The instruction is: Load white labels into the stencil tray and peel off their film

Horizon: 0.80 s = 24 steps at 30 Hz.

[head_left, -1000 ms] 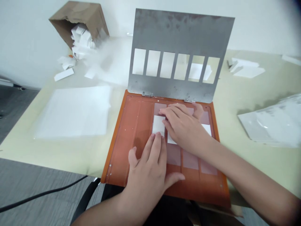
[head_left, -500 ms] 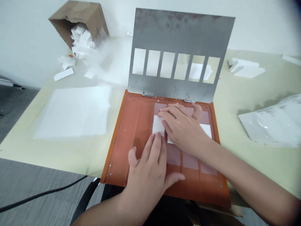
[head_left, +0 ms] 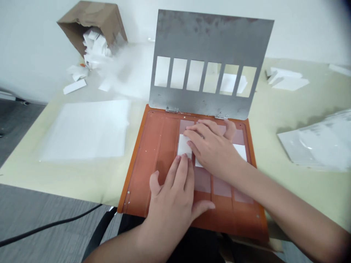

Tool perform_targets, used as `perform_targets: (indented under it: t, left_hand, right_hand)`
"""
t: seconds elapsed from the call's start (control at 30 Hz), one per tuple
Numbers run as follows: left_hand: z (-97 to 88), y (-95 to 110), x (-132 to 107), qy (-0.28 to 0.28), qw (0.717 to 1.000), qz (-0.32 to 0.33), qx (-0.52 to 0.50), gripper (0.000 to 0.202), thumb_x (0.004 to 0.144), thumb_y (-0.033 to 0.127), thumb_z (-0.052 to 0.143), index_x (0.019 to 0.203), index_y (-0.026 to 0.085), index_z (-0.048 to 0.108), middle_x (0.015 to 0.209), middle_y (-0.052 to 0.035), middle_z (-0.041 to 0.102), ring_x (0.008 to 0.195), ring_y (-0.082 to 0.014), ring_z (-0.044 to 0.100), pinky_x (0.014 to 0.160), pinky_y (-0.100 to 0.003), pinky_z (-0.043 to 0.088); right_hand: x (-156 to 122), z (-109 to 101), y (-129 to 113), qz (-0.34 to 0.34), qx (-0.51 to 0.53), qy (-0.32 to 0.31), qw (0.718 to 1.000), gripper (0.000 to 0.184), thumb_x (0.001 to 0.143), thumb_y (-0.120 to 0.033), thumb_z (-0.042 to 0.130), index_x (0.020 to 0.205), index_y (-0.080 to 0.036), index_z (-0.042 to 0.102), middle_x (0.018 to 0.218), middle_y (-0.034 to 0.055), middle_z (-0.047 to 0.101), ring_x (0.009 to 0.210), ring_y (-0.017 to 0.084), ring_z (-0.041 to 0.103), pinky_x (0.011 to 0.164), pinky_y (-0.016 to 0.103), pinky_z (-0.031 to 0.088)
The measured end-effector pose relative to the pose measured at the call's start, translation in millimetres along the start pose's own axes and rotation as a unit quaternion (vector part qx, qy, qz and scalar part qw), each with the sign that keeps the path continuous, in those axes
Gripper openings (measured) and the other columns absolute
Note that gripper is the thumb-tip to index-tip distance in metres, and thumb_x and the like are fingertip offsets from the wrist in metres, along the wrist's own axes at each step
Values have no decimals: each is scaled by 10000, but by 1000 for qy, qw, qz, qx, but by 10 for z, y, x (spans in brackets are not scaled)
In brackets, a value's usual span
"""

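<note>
Right fingers (head_left: 193,136) shifted onto card (head_left: 183,147), spread | three left fingers (head_left: 181,173) together at lower edge

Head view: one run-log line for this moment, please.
left hand: at white card, near edge; right hand: at far edge; orange base: beneath; metal plate: raised

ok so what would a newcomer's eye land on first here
Probably the gray metal plate with six rectangular cutouts, standing hinged at the back of the orange tray. Next, the left hand and right hand, fingertips at a small white card in the tray. At back left, a cardboard box lies on its side, white pieces spilling out.
</note>
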<state>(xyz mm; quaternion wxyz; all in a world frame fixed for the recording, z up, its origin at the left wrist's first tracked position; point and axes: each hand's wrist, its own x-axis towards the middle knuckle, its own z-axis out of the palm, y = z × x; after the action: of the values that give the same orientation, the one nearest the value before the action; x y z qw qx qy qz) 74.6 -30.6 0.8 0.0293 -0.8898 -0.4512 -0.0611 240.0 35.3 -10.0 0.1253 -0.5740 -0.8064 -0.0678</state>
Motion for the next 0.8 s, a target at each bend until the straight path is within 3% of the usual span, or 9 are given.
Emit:
perform_targets:
  t: [0.13, 0.3, 0.5, 0.57, 0.63, 0.7, 0.8]
  left_hand:
    - [-2, -5, 4, -8, 1000, 6, 7, 731, 1012, 613, 178, 1409, 112, 533, 1501, -82, 522, 1309, -258, 537, 916, -452, 491]
    - [-9, -2, 11, -9, 1000, 3, -2, 732, 990, 653, 255, 1407, 121, 537, 1500, -71, 524, 1302, -263, 544, 907, -448, 501]
    - [-8, 5, 14, -6, 1000, -4, -15, 765, 929, 708, 385, 1399, 127, 552, 1485, -89, 546, 1285, -290, 551, 904, -459, 509]
    - [-4, 2, 15, -6, 1000, -2, -16, 763, 932, 706, 377, 1396, 127, 554, 1487, -86, 545, 1288, -288, 550, 902, -461, 509]
    - [2, 1, 15, -6, 1000, -3, -17, 754, 950, 692, 342, 1395, 120, 550, 1488, -84, 543, 1288, -280, 551, 905, -461, 507]
    - [7, 3, 14, -5, 1000, -4, -20, 751, 961, 682, 316, 1396, 115, 547, 1489, -82, 542, 1286, -275, 554, 906, -460, 505]
    - [10, 2, 12, -7, 1000, -3, -23, 753, 964, 678, 308, 1398, 109, 543, 1489, -86, 542, 1287, -277, 553, 908, -462, 505]
  right_hand:
    - [28, -22, 56, 18, 34, 7, 999, 226, 989, -127, 449, 1069, -198, 648, 1154, 54, 728, 1173, 272, 586, 1055, 573, 135]
    - [30, -12, 116, 46, 35, 2, 998, 350, 985, -92, 402, 1273, -182, 579, 1236, 91, 709, 1258, 309, 559, 1054, 622, 134]
    - [26, 22, 122, 38, 108, 17, 993, 281, 984, -170, 461, 1213, -243, 607, 1168, 54, 741, 1180, 277, 636, 1127, 653, 112]
    - [43, 36, 135, 34, 150, 49, 987, 246, 967, -180, 493, 1164, -254, 618, 1119, 28, 751, 1016, 226, 704, 1153, 621, 190]
    - [65, 52, 152, 37, 191, 81, 978, 241, 936, -190, 537, 1156, -244, 619, 1136, 37, 736, 852, 178, 726, 1104, 535, 374]
    - [86, 69, 169, 52, 220, 99, 969, 299, 909, -203, 571, 1204, -232, 607, 1224, 71, 692, 757, 153, 724, 943, 431, 537]
    - [108, 86, 185, 71, 233, 116, 963, 280, 896, -213, 575, 1167, -233, 641, 1257, 87, 663, 737, 150, 721, 762, 362, 605]
